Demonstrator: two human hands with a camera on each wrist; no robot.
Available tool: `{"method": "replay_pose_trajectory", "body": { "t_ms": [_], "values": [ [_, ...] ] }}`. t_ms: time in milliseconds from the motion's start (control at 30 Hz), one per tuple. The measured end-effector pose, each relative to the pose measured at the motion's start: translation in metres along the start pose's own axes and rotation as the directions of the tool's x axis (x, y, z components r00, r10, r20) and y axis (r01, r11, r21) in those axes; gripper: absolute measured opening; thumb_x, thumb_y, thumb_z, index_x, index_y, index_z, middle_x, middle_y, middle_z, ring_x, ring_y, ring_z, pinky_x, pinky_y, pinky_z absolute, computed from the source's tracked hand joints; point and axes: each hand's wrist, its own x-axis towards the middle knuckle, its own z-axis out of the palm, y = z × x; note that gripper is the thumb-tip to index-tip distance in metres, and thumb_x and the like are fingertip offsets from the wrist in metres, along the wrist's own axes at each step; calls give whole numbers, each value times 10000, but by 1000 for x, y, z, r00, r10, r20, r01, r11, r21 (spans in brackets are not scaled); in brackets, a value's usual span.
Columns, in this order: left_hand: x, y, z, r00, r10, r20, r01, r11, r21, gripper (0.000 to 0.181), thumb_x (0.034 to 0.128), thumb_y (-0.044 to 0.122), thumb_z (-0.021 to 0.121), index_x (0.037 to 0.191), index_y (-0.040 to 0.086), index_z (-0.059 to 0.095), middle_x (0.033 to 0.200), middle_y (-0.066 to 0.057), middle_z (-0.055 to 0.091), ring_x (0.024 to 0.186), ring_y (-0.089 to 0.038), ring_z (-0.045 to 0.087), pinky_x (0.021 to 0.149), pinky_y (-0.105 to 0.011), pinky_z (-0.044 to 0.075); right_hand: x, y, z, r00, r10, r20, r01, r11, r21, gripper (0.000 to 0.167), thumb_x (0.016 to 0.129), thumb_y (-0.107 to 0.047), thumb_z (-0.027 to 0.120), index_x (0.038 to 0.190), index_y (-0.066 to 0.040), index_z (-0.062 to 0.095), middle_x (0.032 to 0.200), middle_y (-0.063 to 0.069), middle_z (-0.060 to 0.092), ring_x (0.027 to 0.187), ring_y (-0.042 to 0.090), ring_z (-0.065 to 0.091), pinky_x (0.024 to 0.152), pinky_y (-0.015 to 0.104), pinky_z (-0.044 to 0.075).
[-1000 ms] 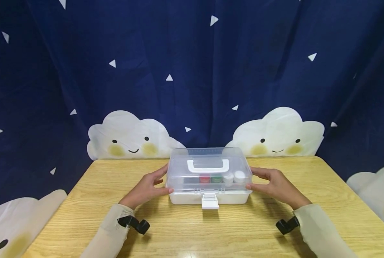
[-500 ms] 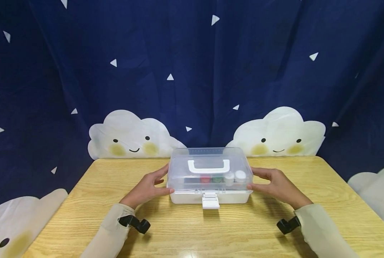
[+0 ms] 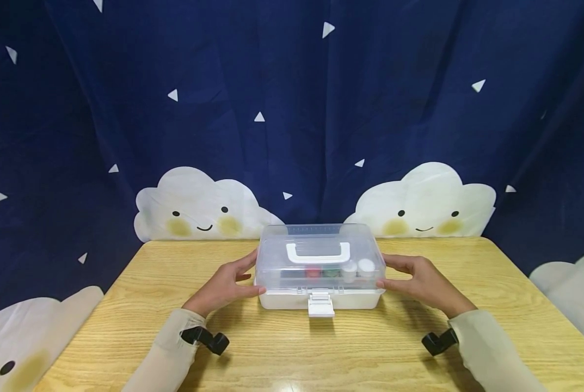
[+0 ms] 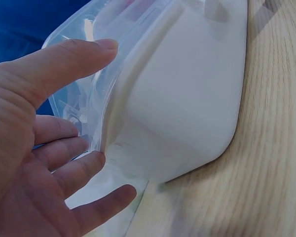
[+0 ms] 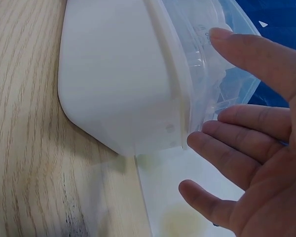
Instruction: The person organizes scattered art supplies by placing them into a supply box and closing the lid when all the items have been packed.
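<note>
A storage box with a white base (image 3: 282, 302) and a see-through lid (image 3: 272, 245) stands on the table. Its lid is down, the white handle (image 3: 318, 258) lies across it, and the white front latch (image 3: 321, 307) sticks outward. Through the lid I make out a red item (image 3: 313, 271), a green item (image 3: 331, 272) and white caps (image 3: 367, 267). My left hand (image 3: 220, 288) touches the box's left end, thumb at the front corner; in the left wrist view, fingertips (image 4: 96, 160) meet the lid's rim. My right hand (image 3: 421, 286) touches the opposite end likewise, fingers loosely extended.
The wooden table (image 3: 292, 354) extends in front of the box and to both sides. Behind it hangs a dark blue curtain (image 3: 292, 81) with white triangles and smiling clouds (image 3: 194, 207). A black wrist device (image 3: 218, 344) sits on the left sleeve, another (image 3: 434, 344) on the right.
</note>
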Motion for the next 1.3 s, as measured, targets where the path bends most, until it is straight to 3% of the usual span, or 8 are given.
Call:
{"method": "replay_pose_trajectory", "body": {
  "t_ms": [300,700,1300],
  "values": [
    [1,-1,2,998,-60,-14,59,998,-37,899,748,320,828,1499,311,332,1521,56,354,1343,-248,416,1007,-466,426,0,3,1,1000,-24,4,24,998,50,681,773,-421,781,1335,-93,580,1336,107,576,1251,371,502,987,598,384],
    [0,0,-1,1000,-27,14,28,998,-48,888,758,288,825,1500,207,344,1501,-10,395,1314,-272,451,1013,-450,422,-1,4,-1,999,-29,27,27,997,69,671,764,-405,791,1326,-101,584,1325,103,585,1244,348,514,993,613,367],
    [-2,11,-6,999,-48,20,47,997,64,871,728,328,842,1445,118,395,1470,-49,439,1312,-220,459,1041,-393,398,-1,7,-6,996,-49,71,45,998,49,666,775,-411,778,1328,-97,581,1312,108,594,1219,325,541,993,574,390]
  ]
}}
